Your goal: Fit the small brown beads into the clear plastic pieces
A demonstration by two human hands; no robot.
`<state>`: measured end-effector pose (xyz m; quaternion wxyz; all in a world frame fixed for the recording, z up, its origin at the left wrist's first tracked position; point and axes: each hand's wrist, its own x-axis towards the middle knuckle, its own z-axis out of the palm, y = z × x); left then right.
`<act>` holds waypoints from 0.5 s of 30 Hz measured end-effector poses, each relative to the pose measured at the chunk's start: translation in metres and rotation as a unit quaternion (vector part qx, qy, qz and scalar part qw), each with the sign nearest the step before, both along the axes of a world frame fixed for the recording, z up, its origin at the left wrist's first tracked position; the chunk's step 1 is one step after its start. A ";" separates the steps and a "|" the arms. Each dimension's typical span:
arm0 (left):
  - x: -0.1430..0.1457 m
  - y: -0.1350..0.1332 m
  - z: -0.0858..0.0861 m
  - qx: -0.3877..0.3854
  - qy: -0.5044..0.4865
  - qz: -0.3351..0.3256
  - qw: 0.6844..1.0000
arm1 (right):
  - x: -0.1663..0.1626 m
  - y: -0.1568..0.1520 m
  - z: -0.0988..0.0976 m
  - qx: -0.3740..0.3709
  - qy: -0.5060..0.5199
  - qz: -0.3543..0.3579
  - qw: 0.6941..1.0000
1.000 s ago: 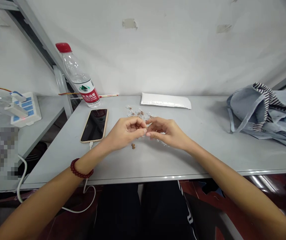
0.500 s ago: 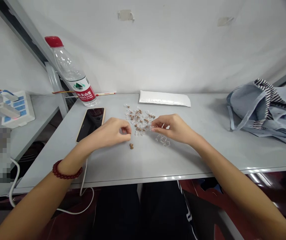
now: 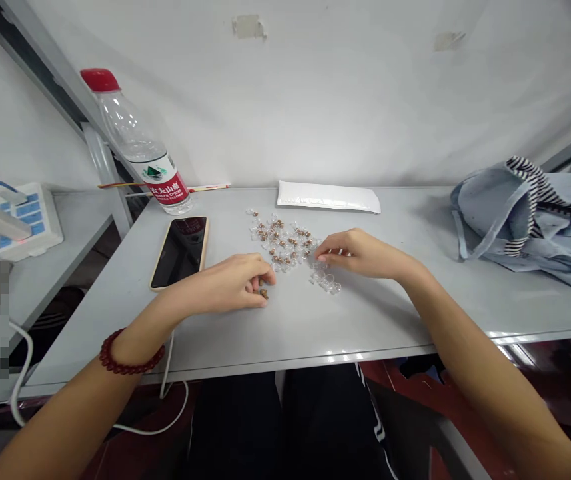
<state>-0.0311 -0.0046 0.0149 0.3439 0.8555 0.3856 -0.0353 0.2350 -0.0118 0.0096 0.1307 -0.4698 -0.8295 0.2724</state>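
My left hand [image 3: 242,283] rests low over the table, thumb and index finger spread apart. Between them lie small brown pieces [image 3: 264,293], touching or nearly touching the fingers. My right hand [image 3: 352,253] has its thumb and fingertips pinched together just above a small cluster of clear plastic pieces [image 3: 329,283]; whatever is in the pinch is too small to make out. Beyond and between both hands is a loose pile of small clear pieces with brown parts [image 3: 282,243].
A phone [image 3: 180,252] lies left of the pile, with a water bottle [image 3: 152,160] behind it. A white packet [image 3: 328,197] lies near the wall. At the right is a light blue cloth bag [image 3: 490,213]; a power strip [image 3: 30,220] sits far left.
My left hand has lowered and its finger pinch has opened; a second brown piece now shows beside the first. My right hand has shifted slightly right, over the clear pieces.
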 end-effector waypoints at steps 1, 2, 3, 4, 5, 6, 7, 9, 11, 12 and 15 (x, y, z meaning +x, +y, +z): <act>0.001 0.000 -0.001 -0.001 -0.006 0.001 1.000 | 0.003 0.001 0.000 0.007 0.004 -0.022 1.000; 0.003 0.000 -0.002 -0.001 -0.010 -0.001 1.000 | 0.006 0.002 0.000 0.015 0.008 -0.048 0.999; 0.004 0.000 -0.003 -0.001 -0.013 -0.004 1.000 | 0.010 0.004 0.000 0.026 0.010 -0.075 0.997; 0.005 -0.001 -0.003 0.000 -0.017 -0.008 1.000 | 0.013 0.006 -0.001 0.036 0.010 -0.099 0.994; 0.005 -0.001 -0.003 0.000 -0.019 -0.012 1.000 | 0.016 0.008 -0.001 0.043 0.008 -0.119 0.992; 0.005 -0.001 -0.003 0.000 -0.022 -0.016 1.000 | 0.019 0.010 -0.003 0.045 0.003 -0.132 0.990; 0.005 0.000 -0.003 0.001 -0.024 -0.020 1.000 | 0.021 0.011 -0.004 0.040 -0.004 -0.138 0.990; 0.004 0.000 -0.002 0.006 -0.029 -0.029 0.999 | 0.022 0.014 -0.007 0.018 -0.021 -0.134 0.991; 0.002 0.002 -0.002 0.010 -0.030 -0.036 0.999 | 0.021 0.016 -0.010 -0.002 -0.035 -0.119 0.992; 0.001 0.003 -0.002 0.011 -0.029 -0.036 0.999 | 0.019 0.016 -0.011 -0.006 -0.038 -0.110 0.993; -0.001 0.005 -0.002 0.015 -0.023 -0.020 0.999 | 0.014 0.015 -0.013 0.001 -0.036 -0.089 0.995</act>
